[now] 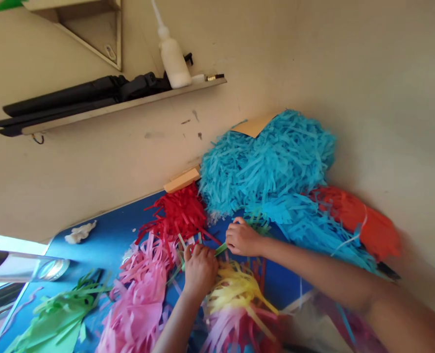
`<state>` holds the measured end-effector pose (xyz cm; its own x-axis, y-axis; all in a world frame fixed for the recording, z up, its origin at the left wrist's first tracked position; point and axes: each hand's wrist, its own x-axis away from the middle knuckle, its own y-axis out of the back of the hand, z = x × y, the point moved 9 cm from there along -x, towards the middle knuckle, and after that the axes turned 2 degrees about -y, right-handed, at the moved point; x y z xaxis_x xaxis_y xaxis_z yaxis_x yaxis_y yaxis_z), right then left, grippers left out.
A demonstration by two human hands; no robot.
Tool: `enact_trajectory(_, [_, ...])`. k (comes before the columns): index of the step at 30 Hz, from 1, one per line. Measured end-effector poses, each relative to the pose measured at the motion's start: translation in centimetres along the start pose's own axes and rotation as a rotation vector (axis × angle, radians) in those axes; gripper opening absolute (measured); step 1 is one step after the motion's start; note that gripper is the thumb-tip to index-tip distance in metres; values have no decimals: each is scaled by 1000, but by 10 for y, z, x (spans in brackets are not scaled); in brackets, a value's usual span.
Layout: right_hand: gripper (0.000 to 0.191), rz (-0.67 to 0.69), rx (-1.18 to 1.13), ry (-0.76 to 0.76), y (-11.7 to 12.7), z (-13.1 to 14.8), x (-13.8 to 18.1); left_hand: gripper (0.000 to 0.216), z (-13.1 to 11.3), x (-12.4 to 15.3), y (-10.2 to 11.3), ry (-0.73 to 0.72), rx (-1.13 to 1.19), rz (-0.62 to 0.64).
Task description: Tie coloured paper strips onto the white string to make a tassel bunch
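Note:
Over the blue table (122, 215), my left hand (201, 268) is closed around thin paper strips, pale ends poking out above its fingers. A green paper strip (221, 249) stretches from it to my right hand (244, 237), whose fingers are pinched on the other end. Beyond the right wrist lies more green fringe (259, 223). Just below the hands sits a bunch of yellow fringed paper (235, 289), with pink and lilac strips under it. Pink fringed paper (140, 304) lies left of my left forearm, and red fringed paper (182, 208) lies behind the left hand.
A large blue fringed shape (269, 157) leans in the corner, with orange tissue paper (372, 225) to its right. Green paper (56, 318) and a clear bottle (30, 264) lie at the left. A wall shelf (129, 108) carries a white squeeze bottle (175, 61).

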<state>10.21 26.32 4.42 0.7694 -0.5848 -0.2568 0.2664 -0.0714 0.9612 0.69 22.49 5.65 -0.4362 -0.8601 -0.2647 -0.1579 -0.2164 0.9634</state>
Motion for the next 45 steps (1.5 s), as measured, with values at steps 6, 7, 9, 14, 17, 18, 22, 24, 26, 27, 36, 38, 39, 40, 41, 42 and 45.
enact_trajectory(6, [13, 8, -139, -66, -3, -8, 8, 20, 14, 13, -1, 33, 73, -17])
enact_trajectory(7, [13, 10, -167, -96, -6, -14, 10, 22, 18, 16, -2, 46, 94, -20])
enact_trajectory(9, [11, 7, -209, -146, -12, -26, 13, 22, 28, 22, -7, 87, 137, -27])
enact_trajectory(14, [12, -3, -304, -259, -20, -45, 18, 21, 47, 31, -22, 193, 208, -24])
enact_trajectory(17, [12, -2, -333, -304, -20, -48, 18, 22, 50, 30, -26, 232, 210, -6])
enact_trajectory(18, [12, -1, -336, -322, -19, -49, 18, 23, 49, 28, -26, 242, 206, 4])
enact_trajectory(22, [14, 21, -333, -393, -19, -52, 17, 24, 47, 19, -25, 256, 180, 65])
enact_trajectory(24, [14, 42, -330, -414, -22, -53, 16, 21, 47, 13, -26, 246, 169, 103])
enact_trajectory(26, [14, 65, -326, -432, -24, -55, 14, 20, 48, 9, -27, 232, 156, 136])
enact_trajectory(27, [15, 77, -323, -441, -25, -55, 13, 19, 49, 7, -27, 226, 148, 149])
enact_trajectory(36, [5, 82, -235, -275, -1, -34, 4, 21, 22, -3, -3, 35, 68, 109])
enact_trajectory(38, [6, 60, -183, -108, 5, -18, 2, 26, 12, -4, 1, -20, 66, 95])
enact_trajectory(39, [8, 47, -139, -26, 6, -10, 1, 26, 9, -5, 2, -35, 64, 87])
enact_trajectory(40, [11, 36, -84, 45, 6, -3, 1, 25, 6, -5, 3, -43, 64, 76])
enact_trajectory(41, [15, 27, -27, 94, 5, 2, 0, 23, 4, -5, 4, -49, 65, 65])
enact_trajectory(42, [19, 23, 22, 117, 3, 5, -1, 20, 3, -6, 4, -53, 66, 52])
enact_trajectory(45, [24, 8, 103, 125, 1, 7, -5, 16, 1, -6, 4, -48, 60, 0])
